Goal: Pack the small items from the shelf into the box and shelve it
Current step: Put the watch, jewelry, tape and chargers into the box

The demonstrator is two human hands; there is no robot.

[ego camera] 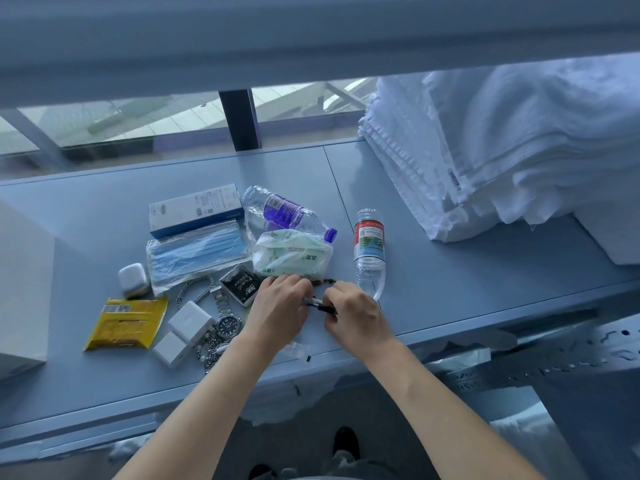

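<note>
Small items lie scattered on the grey shelf point(433, 188). My left hand point(277, 311) and my right hand point(356, 315) meet over a dark pen point(317, 303), each gripping one end of it. Behind them lie a tissue pack point(291, 254), a string of dark beads point(329, 281), a small black box point(239, 284), a pack of blue masks point(197, 252), a blue-white carton point(195, 209), and two plastic bottles point(284, 209) point(370, 244). To the left are a wristwatch point(227, 322), two white chargers point(188, 322), an earbud case point(133, 280), a silver chain point(197, 289) and a yellow packet point(126, 322).
A stack of folded white towels point(502, 140) fills the shelf's right end. A white box point(20, 289) stands at the far left edge. A window frame post point(239, 119) rises behind the shelf. An upper shelf edge spans the top of the view.
</note>
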